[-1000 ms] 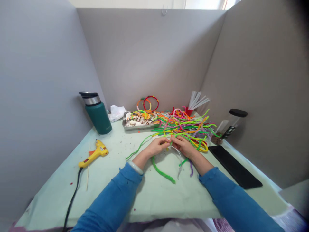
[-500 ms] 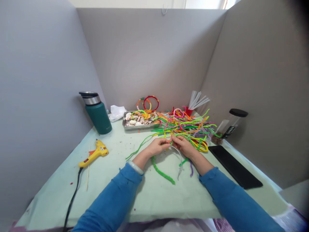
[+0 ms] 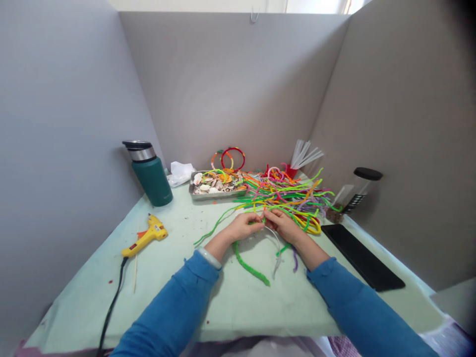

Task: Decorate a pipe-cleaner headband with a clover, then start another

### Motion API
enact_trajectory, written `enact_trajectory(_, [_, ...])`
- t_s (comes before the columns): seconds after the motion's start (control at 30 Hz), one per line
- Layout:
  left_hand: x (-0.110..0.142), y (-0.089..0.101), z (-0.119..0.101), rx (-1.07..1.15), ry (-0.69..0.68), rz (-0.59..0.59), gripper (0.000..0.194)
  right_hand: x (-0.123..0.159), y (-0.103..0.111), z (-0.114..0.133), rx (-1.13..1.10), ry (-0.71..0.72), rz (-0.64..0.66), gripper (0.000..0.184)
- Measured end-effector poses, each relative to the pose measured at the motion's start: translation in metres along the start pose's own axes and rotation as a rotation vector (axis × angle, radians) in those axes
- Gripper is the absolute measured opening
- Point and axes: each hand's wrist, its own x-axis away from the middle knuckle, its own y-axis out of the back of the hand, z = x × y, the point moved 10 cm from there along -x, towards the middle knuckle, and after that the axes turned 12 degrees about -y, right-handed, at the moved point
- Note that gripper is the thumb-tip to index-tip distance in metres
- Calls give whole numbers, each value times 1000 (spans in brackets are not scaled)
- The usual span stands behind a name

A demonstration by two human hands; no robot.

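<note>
My left hand (image 3: 245, 225) pinches the top of a thin open band shaped like a headband. Its left side is wrapped in fuzzy green pipe cleaner (image 3: 251, 268); its right side is a bare white strip (image 3: 276, 240). Close against it, my right hand (image 3: 280, 223) has its fingers closed on a short orange and green pipe cleaner (image 3: 264, 214) at the band's top. The fingers hide just how it lies on the band. To the right hang a green pipe cleaner end (image 3: 283, 249) and a purple one (image 3: 295, 260), by my right wrist.
Beyond my hands spreads a heap of coloured pipe cleaners (image 3: 282, 191). A metal tray (image 3: 219, 196) holds shells, with wrapped rings (image 3: 233, 159) behind. At left are a yellow glue gun (image 3: 147, 238) and a green bottle (image 3: 152, 181); at right, a black flat object (image 3: 362, 255) and a clear jar (image 3: 359, 191).
My fingers have shifted only slightly at the top of the band. The band and its hanging ends have barely moved, and the rest of the table looks the same.
</note>
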Motion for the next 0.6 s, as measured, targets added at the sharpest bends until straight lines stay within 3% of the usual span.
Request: enact_trajectory(0.6, [1, 6, 4, 62, 26, -79, 21, 0, 1, 3, 46, 10, -27, 37])
